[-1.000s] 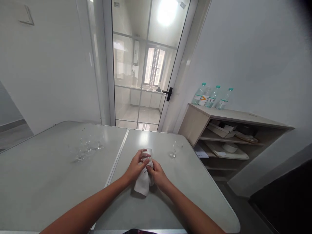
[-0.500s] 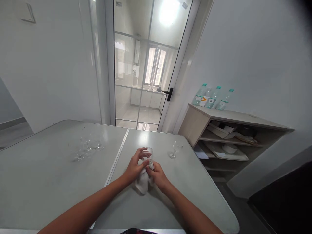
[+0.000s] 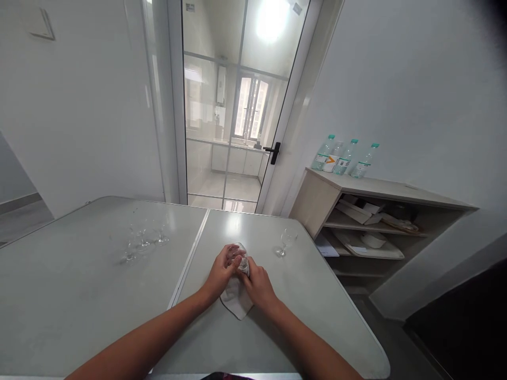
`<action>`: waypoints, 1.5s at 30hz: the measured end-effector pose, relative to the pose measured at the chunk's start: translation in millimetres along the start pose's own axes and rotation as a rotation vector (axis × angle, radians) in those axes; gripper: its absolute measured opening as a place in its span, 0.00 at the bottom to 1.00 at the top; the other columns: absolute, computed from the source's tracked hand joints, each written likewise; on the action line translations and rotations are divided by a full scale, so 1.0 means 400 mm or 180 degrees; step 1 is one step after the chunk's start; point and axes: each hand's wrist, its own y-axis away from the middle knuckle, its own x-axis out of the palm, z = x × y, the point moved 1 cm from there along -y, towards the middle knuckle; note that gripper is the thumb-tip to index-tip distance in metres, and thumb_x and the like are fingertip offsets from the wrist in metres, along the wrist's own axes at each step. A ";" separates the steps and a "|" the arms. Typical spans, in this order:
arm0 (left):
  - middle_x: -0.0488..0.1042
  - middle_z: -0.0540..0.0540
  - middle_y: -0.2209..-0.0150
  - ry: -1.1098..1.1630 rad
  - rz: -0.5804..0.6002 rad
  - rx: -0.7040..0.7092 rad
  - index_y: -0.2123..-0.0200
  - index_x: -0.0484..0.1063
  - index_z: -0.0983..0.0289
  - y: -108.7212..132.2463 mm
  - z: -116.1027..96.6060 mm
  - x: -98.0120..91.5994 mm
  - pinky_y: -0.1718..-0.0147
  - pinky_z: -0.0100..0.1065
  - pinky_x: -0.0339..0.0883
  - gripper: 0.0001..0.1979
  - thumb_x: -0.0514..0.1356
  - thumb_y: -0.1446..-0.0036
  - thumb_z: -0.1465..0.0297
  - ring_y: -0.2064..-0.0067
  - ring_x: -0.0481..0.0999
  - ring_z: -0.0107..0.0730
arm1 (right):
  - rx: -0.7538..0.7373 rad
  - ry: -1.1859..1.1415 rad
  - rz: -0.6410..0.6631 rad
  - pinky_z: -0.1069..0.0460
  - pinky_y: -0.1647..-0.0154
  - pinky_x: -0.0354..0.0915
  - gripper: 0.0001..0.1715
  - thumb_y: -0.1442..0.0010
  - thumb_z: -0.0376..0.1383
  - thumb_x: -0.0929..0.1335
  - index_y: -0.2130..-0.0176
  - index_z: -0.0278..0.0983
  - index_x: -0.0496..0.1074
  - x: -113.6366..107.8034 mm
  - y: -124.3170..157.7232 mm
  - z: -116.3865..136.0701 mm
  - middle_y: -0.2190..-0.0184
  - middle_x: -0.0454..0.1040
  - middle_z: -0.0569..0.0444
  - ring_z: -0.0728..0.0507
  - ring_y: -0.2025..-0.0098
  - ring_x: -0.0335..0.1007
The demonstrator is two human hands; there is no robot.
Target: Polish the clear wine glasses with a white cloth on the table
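Observation:
Over the middle of the table (image 3: 190,327) both hands meet around a small clear glass (image 3: 240,247) and a white cloth (image 3: 236,298). My left hand (image 3: 222,269) curls its fingers round the glass from the left. My right hand (image 3: 257,285) grips the cloth against the glass's near end, with the fingertips partly hidden. Below the hands the cloth hangs down to a point. To the right stands a stemmed glass (image 3: 281,251), apart from both hands.
Several clear stemmed glasses (image 3: 143,243) stand together on the table's left half. A metal seam (image 3: 189,258) divides the tabletop. Beyond it is a glass door (image 3: 237,132). At the right, a wooden shelf unit (image 3: 325,198) carries several plastic bottles (image 3: 344,158).
The glass has tilted and turned in my hands. My left fingers have closed further round it, and the cloth's lower end has swung slightly right and spread out.

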 end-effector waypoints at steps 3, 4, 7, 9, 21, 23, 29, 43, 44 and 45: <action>0.81 0.62 0.54 -0.0064 -0.0119 -0.0137 0.53 0.70 0.64 -0.009 -0.008 -0.006 0.49 0.42 0.70 0.23 0.63 0.40 0.51 0.51 0.80 0.44 | 0.0431 -0.1137 0.0604 0.53 0.66 0.58 0.19 0.41 0.51 0.73 0.64 0.38 0.74 0.001 -0.003 -0.007 0.70 0.75 0.54 0.45 0.69 0.66; 0.82 0.62 0.56 -0.0072 -0.0113 -0.0144 0.55 0.71 0.64 -0.013 -0.013 -0.009 0.50 0.42 0.70 0.23 0.62 0.39 0.50 0.52 0.80 0.44 | 0.0671 -0.1648 0.0796 0.53 0.67 0.59 0.23 0.42 0.54 0.73 0.64 0.36 0.74 0.002 -0.004 -0.008 0.70 0.75 0.53 0.45 0.70 0.66; 0.82 0.62 0.57 -0.0030 -0.0007 -0.0143 0.57 0.73 0.65 -0.021 -0.025 -0.016 0.53 0.40 0.70 0.23 0.56 0.35 0.49 0.55 0.80 0.43 | 0.1251 -0.2683 0.0994 0.53 0.68 0.59 0.30 0.45 0.58 0.74 0.65 0.33 0.73 0.002 -0.005 -0.010 0.73 0.74 0.54 0.48 0.72 0.65; 0.82 0.61 0.57 -0.0054 -0.0017 -0.0136 0.56 0.72 0.64 -0.022 -0.028 -0.018 0.54 0.40 0.70 0.23 0.56 0.35 0.49 0.55 0.80 0.42 | 0.1284 -0.2701 0.0987 0.54 0.70 0.58 0.31 0.45 0.59 0.74 0.67 0.33 0.72 0.002 -0.007 -0.013 0.74 0.72 0.55 0.49 0.73 0.62; 0.82 0.59 0.57 -0.0712 -0.0117 0.0288 0.51 0.68 0.62 0.009 -0.055 -0.008 0.49 0.42 0.69 0.19 0.62 0.38 0.55 0.54 0.81 0.42 | 0.0549 -0.1387 0.1038 0.51 0.64 0.60 0.22 0.40 0.52 0.71 0.62 0.35 0.72 -0.010 0.000 -0.021 0.69 0.72 0.52 0.45 0.68 0.64; 0.82 0.59 0.60 -0.0339 0.0163 0.0208 0.52 0.68 0.63 0.004 -0.053 -0.013 0.53 0.41 0.71 0.19 0.60 0.36 0.54 0.59 0.81 0.40 | 0.0999 -0.2236 0.1552 0.52 0.67 0.60 0.29 0.45 0.58 0.73 0.63 0.34 0.72 -0.017 0.003 -0.030 0.71 0.72 0.53 0.47 0.72 0.65; 0.82 0.59 0.60 -0.0307 0.0168 0.0048 0.53 0.68 0.62 -0.001 -0.044 -0.019 0.56 0.39 0.71 0.21 0.66 0.42 0.55 0.60 0.81 0.40 | 0.0779 -0.1901 0.1572 0.50 0.67 0.62 0.25 0.45 0.55 0.74 0.67 0.36 0.72 -0.021 -0.004 -0.020 0.75 0.72 0.54 0.44 0.71 0.68; 0.82 0.59 0.61 -0.0095 -0.0076 -0.0070 0.58 0.73 0.64 -0.015 -0.023 -0.014 0.56 0.38 0.70 0.20 0.58 0.36 0.52 0.59 0.80 0.41 | 0.1081 -0.2211 0.1409 0.53 0.70 0.56 0.31 0.46 0.59 0.74 0.65 0.34 0.71 -0.010 -0.007 -0.030 0.74 0.68 0.56 0.49 0.74 0.59; 0.82 0.59 0.60 -0.0188 -0.0140 -0.0036 0.56 0.73 0.64 -0.014 -0.021 -0.016 0.55 0.39 0.70 0.20 0.59 0.37 0.52 0.58 0.80 0.41 | 0.0864 -0.1811 0.1272 0.53 0.69 0.56 0.27 0.44 0.56 0.73 0.64 0.35 0.71 -0.009 -0.007 -0.025 0.73 0.69 0.56 0.48 0.73 0.60; 0.82 0.59 0.60 -0.0338 -0.0215 0.0022 0.55 0.72 0.63 -0.011 -0.020 -0.018 0.54 0.40 0.70 0.20 0.62 0.39 0.52 0.58 0.80 0.41 | 0.0627 -0.1317 0.1060 0.53 0.68 0.56 0.23 0.42 0.53 0.73 0.64 0.36 0.70 -0.008 -0.007 -0.019 0.73 0.69 0.56 0.47 0.71 0.61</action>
